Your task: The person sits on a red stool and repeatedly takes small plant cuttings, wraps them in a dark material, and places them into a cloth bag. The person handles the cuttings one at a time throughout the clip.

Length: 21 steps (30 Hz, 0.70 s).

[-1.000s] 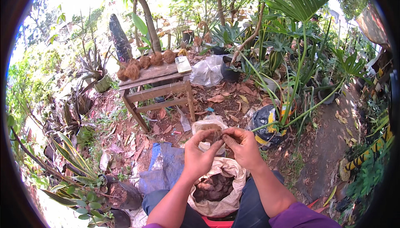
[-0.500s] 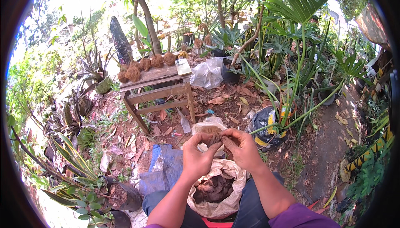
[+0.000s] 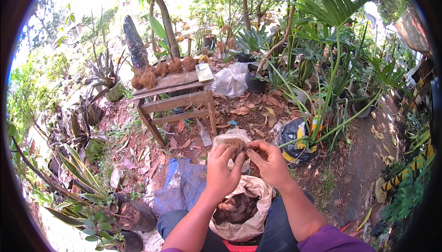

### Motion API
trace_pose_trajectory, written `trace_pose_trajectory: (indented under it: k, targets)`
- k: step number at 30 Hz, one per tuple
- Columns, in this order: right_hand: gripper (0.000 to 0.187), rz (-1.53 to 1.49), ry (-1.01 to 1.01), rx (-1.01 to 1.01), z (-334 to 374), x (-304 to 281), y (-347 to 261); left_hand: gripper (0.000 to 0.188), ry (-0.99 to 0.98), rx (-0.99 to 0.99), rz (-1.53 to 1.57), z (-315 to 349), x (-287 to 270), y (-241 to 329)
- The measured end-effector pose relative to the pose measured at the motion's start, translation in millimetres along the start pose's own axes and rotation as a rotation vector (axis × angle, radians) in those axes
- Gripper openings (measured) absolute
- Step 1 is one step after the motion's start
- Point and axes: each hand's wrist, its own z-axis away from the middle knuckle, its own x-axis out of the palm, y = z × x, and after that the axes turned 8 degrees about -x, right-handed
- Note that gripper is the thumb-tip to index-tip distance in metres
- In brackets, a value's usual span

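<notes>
1. Through the head camera I see a wooden table [image 3: 174, 82] ahead and to the left, bearing a row of brown fibre balls [image 3: 175, 65] and a small pale yellow-green object [image 3: 204, 72].
2. Between the person's knees stands an open cream sack [image 3: 266, 193], its rim rolled and crumpled; inside I see dark brown, clumped material [image 3: 236, 209], reaching below the rim.
3. A worn blue sheet [image 3: 186, 183] lies on the ground left of the sack.
4. To the right, a black-and-yellow plastic bag [image 3: 294, 138] sits at the base of a tall leafy plant [image 3: 338, 45].
5. At lower left I have a dark plant pot [image 3: 149, 216] tilted on its side, with brown soil at its mouth.
6. Just beyond the hands is a smaller pale bag [image 3: 224, 139]; its inside looks brown, but the fingers hide much of it.
7. The left hand [image 3: 223, 169] bends its fingers toward its thumb, pinching one side of the tuft; the right hand [image 3: 272, 163] pinches the other side between thumb and index finger.
8. That brown fibre tuft [image 3: 240, 145] is held between both sets of fingertips, above the sack.
</notes>
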Motion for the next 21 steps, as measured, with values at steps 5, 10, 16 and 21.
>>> trace_pose_trajectory:
  k: [5,10,16,21]
  targets:
    - [0.025,0.078,0.003,-0.126,1,7,0,0.014,0.007,0.000,-0.023,2,2,-2]
    - [0.018,0.174,-0.033,-0.082,2,7,-5,0.014,-0.016,-0.057,0.078,3,2,0]
    - [0.026,0.101,-0.081,-0.003,3,3,-5,0.026,-0.141,-0.211,0.371,1,5,-1]
    - [0.025,0.016,-0.116,-0.010,6,-3,-6,0.037,-0.421,-0.551,0.811,-1,-1,-5]
